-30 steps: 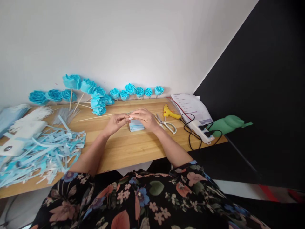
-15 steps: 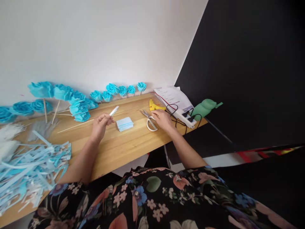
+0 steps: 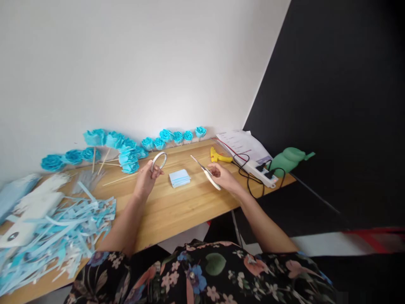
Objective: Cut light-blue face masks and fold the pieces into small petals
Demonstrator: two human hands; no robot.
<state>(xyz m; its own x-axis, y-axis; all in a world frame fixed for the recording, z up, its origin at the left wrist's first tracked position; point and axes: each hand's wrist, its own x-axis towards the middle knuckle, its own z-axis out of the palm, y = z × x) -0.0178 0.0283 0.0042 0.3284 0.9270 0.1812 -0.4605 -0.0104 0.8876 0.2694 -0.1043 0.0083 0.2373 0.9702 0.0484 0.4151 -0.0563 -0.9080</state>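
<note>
My left hand (image 3: 148, 177) grips a narrow white roll of tape (image 3: 159, 159), its open ring facing me above the table. In my right hand (image 3: 220, 175) is a pair of scissors (image 3: 205, 172) with white handles, raised off the wood and pointing to the upper left. Between the two hands lies a small light-blue folded stack (image 3: 179, 178), which looks like a face mask. A yellow glue gun (image 3: 220, 156) rests just beyond my right hand. Blue paper roses (image 3: 128, 158) on thin sticks lie left of and behind my left hand.
Blue and white paper strips (image 3: 69, 228) heap over the left of the wooden table (image 3: 171, 215). Beside them is a white phone-like object (image 3: 30, 221). A power strip (image 3: 261, 173) with black cords, printed papers (image 3: 243, 145) and a green bottle (image 3: 287, 160) occupy the right end.
My right hand has lifted the scissors from the table. The tape roll has turned from edge-on to show its ring. The whole view has shifted a little leftward.
</note>
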